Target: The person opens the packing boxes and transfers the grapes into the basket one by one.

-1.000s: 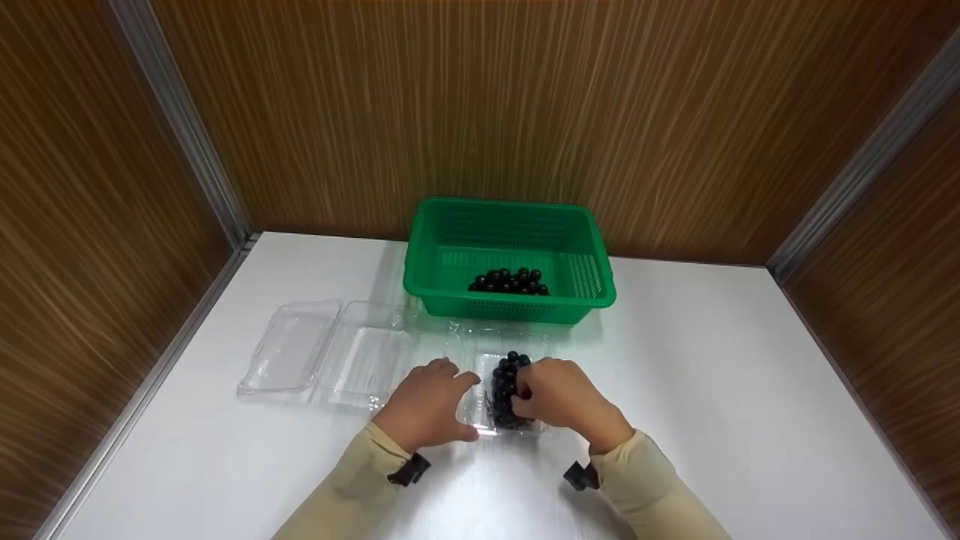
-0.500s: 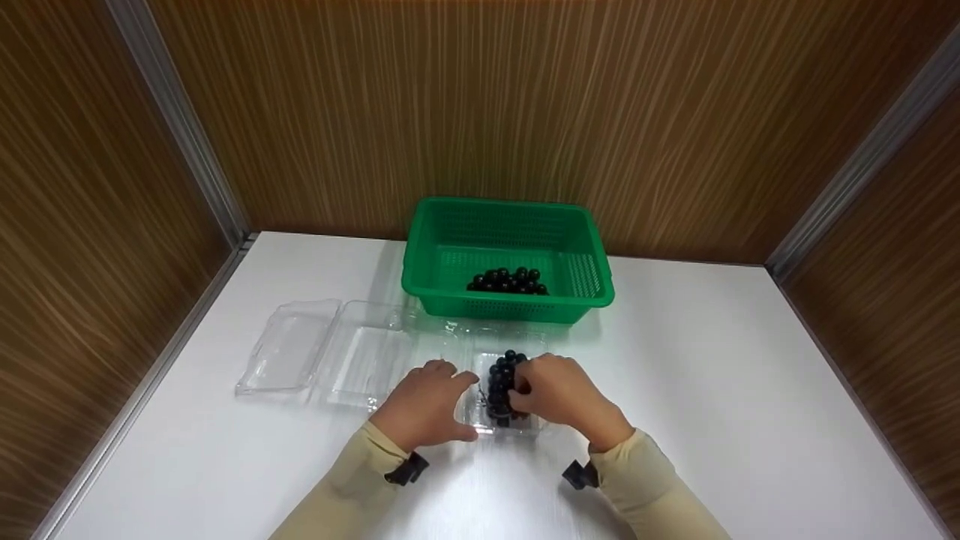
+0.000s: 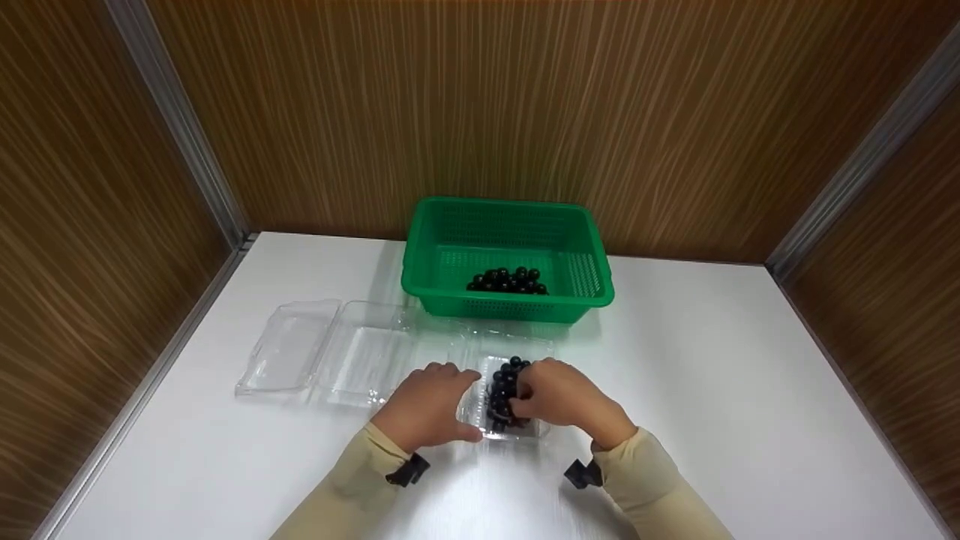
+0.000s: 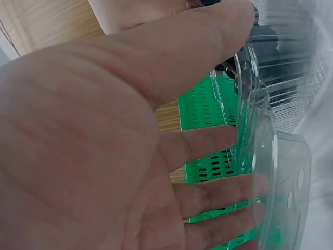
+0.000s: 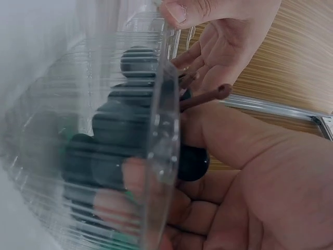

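Note:
A bunch of dark grapes [image 3: 504,386] lies in one half of an open, clear plastic clamshell [image 3: 516,436]. My right hand [image 3: 562,397] reaches over the near right side, with its fingers curled round the grapes. Through the ribbed wall in the right wrist view, fingertips show among the grapes [image 5: 117,127], and a brown stem [image 5: 205,98] sticks out past the rim. At the left side of that half is my left hand [image 3: 427,405], thumb spread from fairly straight fingers. Its thumb [image 4: 229,31] and fingertips lie along the clear rim in the left wrist view.
Behind the clamshell stands a green perforated basket [image 3: 510,306] with more dark grapes [image 3: 506,281] inside. A second clear clamshell [image 3: 289,349] lies open on the left. Wood-grain panels [image 3: 480,112] enclose the white table [image 3: 712,375] at the back and sides.
The grapes have shifted slightly left within the clamshell, then the clamshell and grapes have slid a little toward me. Both hands stay almost in place.

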`<state>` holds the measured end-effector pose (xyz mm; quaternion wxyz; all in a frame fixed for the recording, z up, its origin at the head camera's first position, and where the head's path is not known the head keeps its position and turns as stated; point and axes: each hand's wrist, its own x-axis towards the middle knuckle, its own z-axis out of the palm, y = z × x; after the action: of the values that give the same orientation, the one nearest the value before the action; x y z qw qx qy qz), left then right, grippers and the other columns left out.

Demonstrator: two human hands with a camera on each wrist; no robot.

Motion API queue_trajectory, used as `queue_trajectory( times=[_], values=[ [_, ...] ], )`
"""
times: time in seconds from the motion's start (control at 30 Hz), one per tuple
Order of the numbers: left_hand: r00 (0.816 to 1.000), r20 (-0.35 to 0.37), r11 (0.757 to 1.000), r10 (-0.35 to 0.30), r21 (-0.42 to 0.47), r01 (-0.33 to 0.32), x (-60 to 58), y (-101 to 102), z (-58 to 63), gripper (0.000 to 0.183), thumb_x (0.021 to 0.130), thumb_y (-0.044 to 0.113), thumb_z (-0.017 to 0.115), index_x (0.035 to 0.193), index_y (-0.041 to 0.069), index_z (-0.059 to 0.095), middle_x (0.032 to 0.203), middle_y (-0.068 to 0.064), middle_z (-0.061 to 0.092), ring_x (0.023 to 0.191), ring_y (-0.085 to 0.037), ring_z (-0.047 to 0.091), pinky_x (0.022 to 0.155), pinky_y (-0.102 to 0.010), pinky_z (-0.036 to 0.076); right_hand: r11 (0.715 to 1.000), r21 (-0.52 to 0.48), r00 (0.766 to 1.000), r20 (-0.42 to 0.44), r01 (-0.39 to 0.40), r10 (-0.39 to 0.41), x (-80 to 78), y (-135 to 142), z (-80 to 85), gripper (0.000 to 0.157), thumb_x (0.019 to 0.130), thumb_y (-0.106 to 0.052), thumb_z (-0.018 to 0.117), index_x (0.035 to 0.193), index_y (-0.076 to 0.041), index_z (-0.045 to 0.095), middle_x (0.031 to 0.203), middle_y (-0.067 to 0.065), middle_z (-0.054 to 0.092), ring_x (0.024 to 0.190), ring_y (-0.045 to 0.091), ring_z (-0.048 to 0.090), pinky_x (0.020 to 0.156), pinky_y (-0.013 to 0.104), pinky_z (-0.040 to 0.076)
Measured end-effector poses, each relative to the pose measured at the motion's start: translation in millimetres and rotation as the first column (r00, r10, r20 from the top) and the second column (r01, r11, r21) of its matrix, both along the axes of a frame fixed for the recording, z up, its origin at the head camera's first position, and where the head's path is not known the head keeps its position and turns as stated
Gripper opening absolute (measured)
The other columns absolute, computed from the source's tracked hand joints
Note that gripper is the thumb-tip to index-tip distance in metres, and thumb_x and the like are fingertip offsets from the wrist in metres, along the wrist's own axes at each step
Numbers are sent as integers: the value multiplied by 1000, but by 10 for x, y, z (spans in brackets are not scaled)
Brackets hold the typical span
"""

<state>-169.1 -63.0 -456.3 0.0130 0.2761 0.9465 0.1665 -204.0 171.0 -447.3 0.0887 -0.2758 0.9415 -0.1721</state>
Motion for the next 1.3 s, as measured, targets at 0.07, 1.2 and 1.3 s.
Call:
queue_trajectory(
  times=[0.07, 1.2, 1.3],
  values=[
    [1000, -1, 1000, 5, -7, -5, 0, 5, 0, 79, 76, 49, 89, 138, 7, 62, 116, -14, 69, 107, -34, 64, 89, -50, 54, 1000, -15, 1000, -15, 9, -9, -2, -3, -2, 28, 84, -18, 75, 60, -17, 61, 56, -12, 51, 54, 8, 42, 53, 31, 41],
    [999, -35, 1000, 22, -14, -22, 7, 11, -21, 78, 75, 51, 89, 133, 5, 65, 106, -13, 69, 98, -33, 64, 81, -48, 54, 994, -106, 994, -104, 25, -36, 7, -6, 45, 23, 82, -13, 72, 63, -18, 60, 55, -16, 48, 55, 5, 42, 53, 26, 38],
    [999, -34, 1000, 25, -11, -25, 8, 12, -19, 78, 75, 51, 89, 133, 4, 64, 107, -14, 68, 98, -33, 64, 81, -49, 54, 994, -107, 994, -107, 27, -38, 6, -7, 59, 24, 82, -14, 72, 61, -18, 59, 54, -17, 46, 55, 5, 41, 53, 26, 37]
  ],
)
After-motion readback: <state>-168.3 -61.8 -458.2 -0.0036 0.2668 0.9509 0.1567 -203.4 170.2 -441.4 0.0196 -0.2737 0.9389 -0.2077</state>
